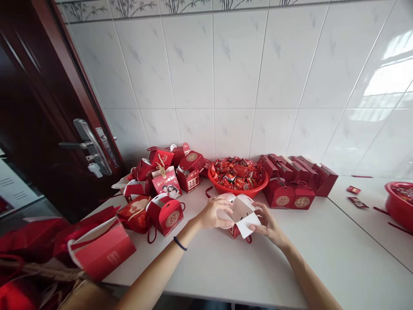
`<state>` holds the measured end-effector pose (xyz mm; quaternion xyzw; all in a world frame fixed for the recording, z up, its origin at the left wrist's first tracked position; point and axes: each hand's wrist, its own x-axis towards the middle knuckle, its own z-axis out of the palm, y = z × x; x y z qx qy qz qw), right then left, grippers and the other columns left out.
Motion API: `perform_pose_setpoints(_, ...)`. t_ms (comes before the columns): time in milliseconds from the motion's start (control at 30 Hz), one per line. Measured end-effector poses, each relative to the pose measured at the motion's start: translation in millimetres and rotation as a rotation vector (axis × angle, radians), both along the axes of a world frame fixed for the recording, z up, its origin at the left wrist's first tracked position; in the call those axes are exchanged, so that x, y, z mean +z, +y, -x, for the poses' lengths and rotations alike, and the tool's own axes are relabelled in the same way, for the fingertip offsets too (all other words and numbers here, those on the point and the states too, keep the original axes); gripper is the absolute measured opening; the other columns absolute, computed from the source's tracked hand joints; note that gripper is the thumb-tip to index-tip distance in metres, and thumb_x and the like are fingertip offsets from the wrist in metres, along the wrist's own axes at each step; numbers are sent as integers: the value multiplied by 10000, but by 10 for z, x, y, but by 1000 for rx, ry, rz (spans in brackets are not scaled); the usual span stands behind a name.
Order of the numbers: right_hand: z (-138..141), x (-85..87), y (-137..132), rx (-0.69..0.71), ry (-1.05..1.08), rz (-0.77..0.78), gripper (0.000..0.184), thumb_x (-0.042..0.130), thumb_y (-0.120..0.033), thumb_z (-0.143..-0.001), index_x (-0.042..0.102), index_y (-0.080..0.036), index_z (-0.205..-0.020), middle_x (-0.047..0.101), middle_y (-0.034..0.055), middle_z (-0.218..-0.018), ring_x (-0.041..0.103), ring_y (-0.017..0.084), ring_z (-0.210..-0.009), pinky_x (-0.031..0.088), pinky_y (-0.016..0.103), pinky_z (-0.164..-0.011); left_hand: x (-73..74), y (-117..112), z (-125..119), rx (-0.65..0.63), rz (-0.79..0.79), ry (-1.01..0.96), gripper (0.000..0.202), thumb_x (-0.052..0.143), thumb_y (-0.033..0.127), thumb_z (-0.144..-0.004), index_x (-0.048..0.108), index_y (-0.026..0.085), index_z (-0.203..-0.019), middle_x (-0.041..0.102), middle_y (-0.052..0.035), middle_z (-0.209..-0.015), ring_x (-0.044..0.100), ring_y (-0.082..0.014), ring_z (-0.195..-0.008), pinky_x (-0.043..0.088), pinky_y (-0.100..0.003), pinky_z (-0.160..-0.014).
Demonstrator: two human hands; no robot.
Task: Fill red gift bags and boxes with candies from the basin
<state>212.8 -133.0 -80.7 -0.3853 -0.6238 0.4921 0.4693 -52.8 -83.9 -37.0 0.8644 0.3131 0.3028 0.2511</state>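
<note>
A small red gift box stands on the white table in front of me with its top open and its white inner flaps spread. My left hand grips the box at its left side, fingers over the flap there. At the opposite side my right hand holds the right edge, its thumb against a white flap. Just behind the box sits a red basin heaped with red-wrapped candies. What lies at the bottom of the box is too small to make out.
Several red gift boxes crowd the table's left side, some with loose handles. More boxes stand in rows at the back right. A second red basin and loose candy packets lie far right. A dark door borders the left.
</note>
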Motion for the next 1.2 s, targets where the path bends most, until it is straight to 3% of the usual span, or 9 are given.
perform_pose_setpoints(167, -99, -41, -16, -123, 21, -168, 685, 562, -656, -902, 352, -315, -1457, 613, 92, -1131, 641, 207, -812, 550, 393, -754, 303, 141, 8, 107, -125, -47, 122, 766, 347, -806, 789, 231, -839, 790, -63, -1089, 646, -287, -1194, 393, -495, -1118)
perform_pose_setpoints(267, -152, -106, -20, -245, -10, -165, 554, 461, -610, -969, 399, -321, -1438, 641, 84, -1096, 599, 170, -673, 546, 391, -725, 469, 396, -22, 232, -174, -171, 179, 622, 264, -897, 776, 196, -838, 797, -77, -975, 719, -221, -981, 519, -369, -966)
perform_pose_setpoints(367, -182, -191, -26, -341, -80, -140, 489, 471, -578, -976, 449, -329, -1397, 649, 70, -1056, 596, 165, -645, 544, 373, -691, 540, 718, -96, 358, -103, -51, 210, 605, 154, -850, 776, 181, -969, 780, -94, -1069, 711, -232, -1031, 516, -354, -983)
perform_pose_setpoints(433, -190, -237, -32, -373, -123, -134, 462, 475, -570, -977, 469, -335, -1375, 652, 65, -1042, 602, 163, -641, 546, 358, -670, 531, 908, -152, 388, -35, 44, 261, 645, 121, -789, 777, 180, -1006, 775, -103, -1068, 712, -268, -1028, 516, -391, -979)
perform_pose_setpoints(600, -195, -262, -40, -410, -202, -156, 438, 508, -553, -968, 493, -327, -1343, 669, 57, -1008, 591, 142, -578, 531, 313, -589, 452, 1170, -210, 355, 65, 38, 92, 724, 111, -689, 752, 191, -723, 754, -53, -768, 713, -273, -821, 532, -400, -851)
perform_pose_setpoints(767, -206, -214, -18, -484, -241, -179, 425, 554, -536, -947, 531, -294, -1295, 689, 54, -969, 580, 132, -539, 526, 303, -562, 417, 1276, -175, 354, 162, -202, 106, 627, 241, -820, 697, 184, -765, 726, -24, -758, 654, -192, -719, 505, -307, -719)
perform_pose_setpoints(933, -154, -143, 29, -540, -170, -203, 386, 607, -529, -915, 594, -265, -1196, 694, 41, -902, 566, 124, -508, 518, 291, -528, 350, 1368, -269, 393, 287, -515, 272, 691, 445, -780, 661, 175, -766, 672, -16, -689, 623, -176, -686, 480, -274, -650)
perform_pose_setpoints(1067, -56, 45, 104, -612, -41, -228, 322, 643, -521, -892, 651, -239, -1048, 679, 25, -792, 553, 124, -501, 492, 268, -485, 328, 1414, -382, 397, 389, -716, 412, 768, 563, -677, 674, 171, -762, 688, -31, -727, 639, -175, -712, 491, -267, -650)
perform_pose_setpoints(1200, 39, 440, 329, -547, 19, -296, 310, 677, -501, -865, 677, -221, -998, 701, 46, -792, 591, 159, -586, 501, 278, -513, 334, 1412, -411, 381, 458, -820, 406, 796, 549, -652, 689, 172, -758, 695, -23, -723, 644, -164, -694, 518, -270, -645)
